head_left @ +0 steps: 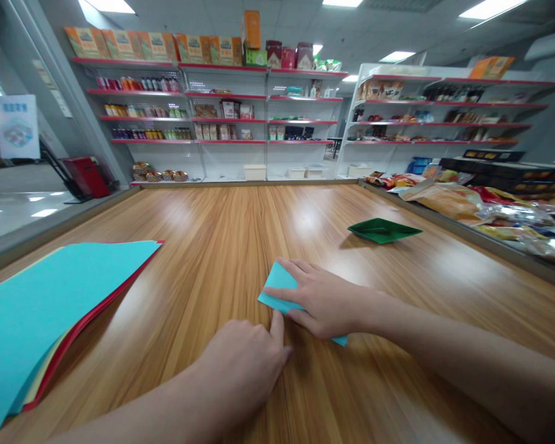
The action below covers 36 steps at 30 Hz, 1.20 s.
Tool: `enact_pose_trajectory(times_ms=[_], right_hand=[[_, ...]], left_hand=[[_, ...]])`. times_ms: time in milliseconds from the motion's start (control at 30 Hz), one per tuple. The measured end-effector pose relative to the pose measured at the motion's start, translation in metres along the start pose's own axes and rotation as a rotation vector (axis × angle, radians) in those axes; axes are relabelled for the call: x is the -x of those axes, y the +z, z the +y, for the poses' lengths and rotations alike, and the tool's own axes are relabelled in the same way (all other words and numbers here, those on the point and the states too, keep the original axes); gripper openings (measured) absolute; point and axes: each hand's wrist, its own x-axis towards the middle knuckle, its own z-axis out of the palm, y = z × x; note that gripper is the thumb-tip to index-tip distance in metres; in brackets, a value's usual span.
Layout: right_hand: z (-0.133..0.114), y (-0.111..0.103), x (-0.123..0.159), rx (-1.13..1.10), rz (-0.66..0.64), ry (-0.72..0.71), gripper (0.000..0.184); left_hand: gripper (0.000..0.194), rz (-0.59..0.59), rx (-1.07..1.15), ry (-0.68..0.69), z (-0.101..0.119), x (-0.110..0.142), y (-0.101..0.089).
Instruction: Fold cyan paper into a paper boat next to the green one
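A small folded piece of turquoise paper (277, 285) lies on the wooden table (222, 246) in front of me. My right hand (321, 299) lies flat on top of it, fingers stretched out to the left, covering most of it. My left hand (247, 357) is curled into a loose fist with the index finger pointing out, its tip pressing on the near edge of the folded paper.
A stack of coloured sheets (41, 308), turquoise on top with yellow and red beneath, lies at the left. A green folded paper boat (383, 230) sits further back on the right. Snack packets (481, 206) fill a counter along the right. Shop shelves (222, 117) stand behind.
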Motion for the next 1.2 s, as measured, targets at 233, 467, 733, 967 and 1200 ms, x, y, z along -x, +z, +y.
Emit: enact_pose_trajectory(times_ms=[233, 467, 733, 967, 1200], right_hand=[[0.001, 0.001, 0.000, 0.033, -0.025, -0.010, 0.043], [0.002, 0.001, 0.001, -0.002, -0.008, -0.007, 0.043], [0.003, 0.004, -0.001, -0.118, 0.014, 0.076, 0.048], [0.022, 0.001, -0.008, -0.441, 0.082, 0.553, 0.053], [0.020, 0.009, -0.017, -1.395, 0.171, 0.528, 0.040]], left_hand=[[0.037, -0.011, -0.030, -0.005, 0.000, -0.001, -0.003], [0.039, 0.022, -0.071, -0.004, 0.004, 0.000, 0.003], [0.047, -0.035, 0.040, -0.022, 0.001, -0.002, 0.003], [0.049, -0.023, 0.103, -0.047, -0.002, 0.001, -0.002], [0.033, 0.453, 0.782, -0.444, -0.034, -0.017, 0.013]])
